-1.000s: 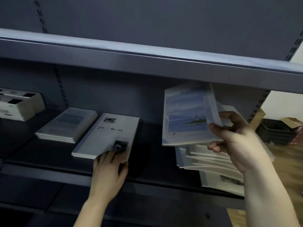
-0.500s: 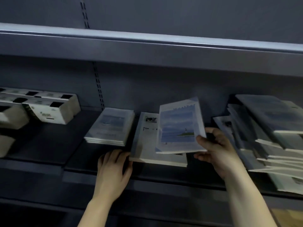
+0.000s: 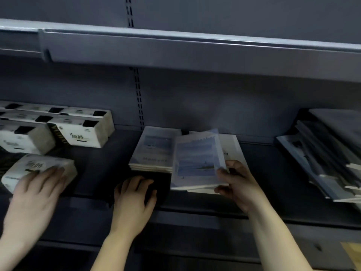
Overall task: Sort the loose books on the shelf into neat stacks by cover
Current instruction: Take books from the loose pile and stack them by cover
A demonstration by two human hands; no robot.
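One thin book with a blue seascape cover point(image 3: 195, 163) is tilted, pinched at its right edge by the right hand point(image 3: 237, 182), over a white paperback point(image 3: 233, 145) on the dark metal shelf point(image 3: 101, 169), beside a neat stack of pale blue books point(image 3: 154, 149). The left hand point(image 3: 134, 194) rests flat, fingers relaxed, before that stack.

I saw dim, bluish light throughout. A grey metal upper shelf point(image 3: 195, 53) ran across the top of the frame. Below it sat a dark back panel point(image 3: 224, 106), a slotted upright point(image 3: 138, 98) centre-left, the dark lower shelf point(image 3: 269, 173), and brown floor point(image 3: 351, 253) at bottom right.
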